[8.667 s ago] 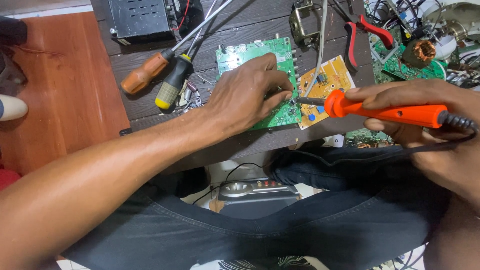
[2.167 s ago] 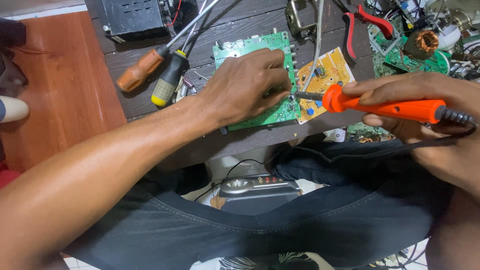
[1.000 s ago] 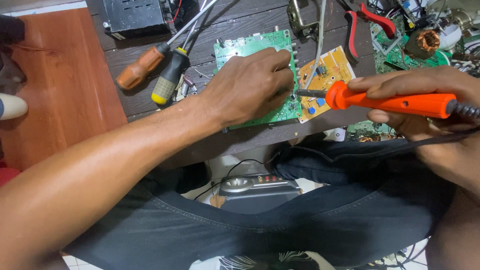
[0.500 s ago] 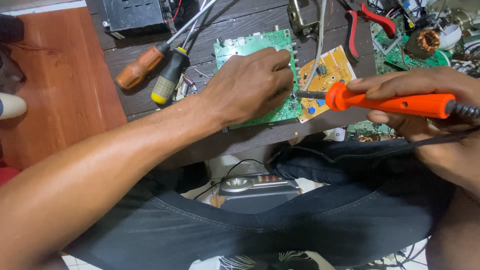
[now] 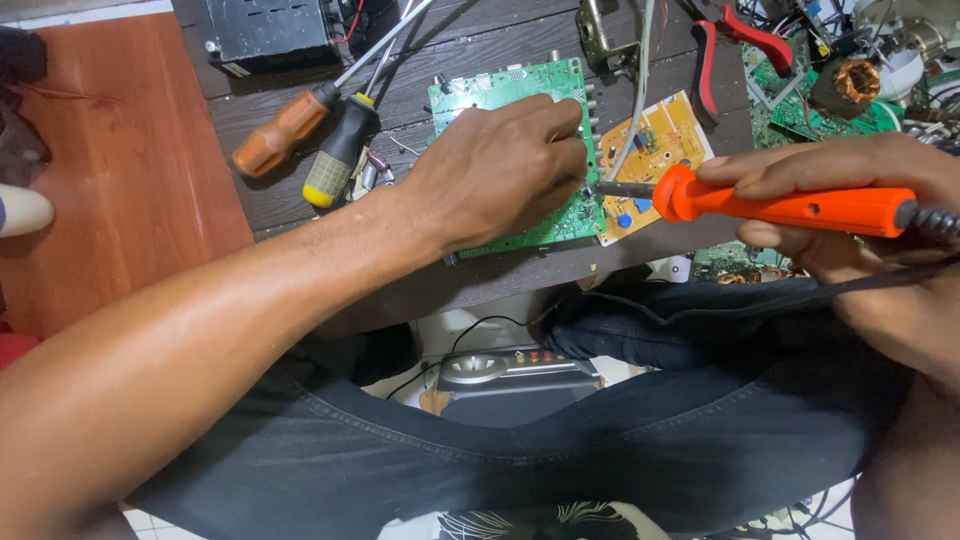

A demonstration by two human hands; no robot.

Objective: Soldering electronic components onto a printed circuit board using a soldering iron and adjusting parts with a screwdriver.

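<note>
Head view: the left hand (image 5: pixel 500 170) lies curled, fingers pressing down on the green circuit board (image 5: pixel 520 95) on the dark table (image 5: pixel 480 275). The right hand (image 5: pixel 850 220) grips the orange soldering iron (image 5: pixel 790 205), its long axis level, tip pointing left at the board's right edge beside the left fingertips.

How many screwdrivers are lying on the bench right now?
2: an orange-handled screwdriver and a black-and-yellow screwdriver, side by side left of the green circuit board. Clutter may hide others.

Orange soldering iron (image 5: pixel 790 205), green circuit board (image 5: pixel 500 90), yellow board (image 5: pixel 665 140), red-handled pliers (image 5: pixel 750 40).
</note>
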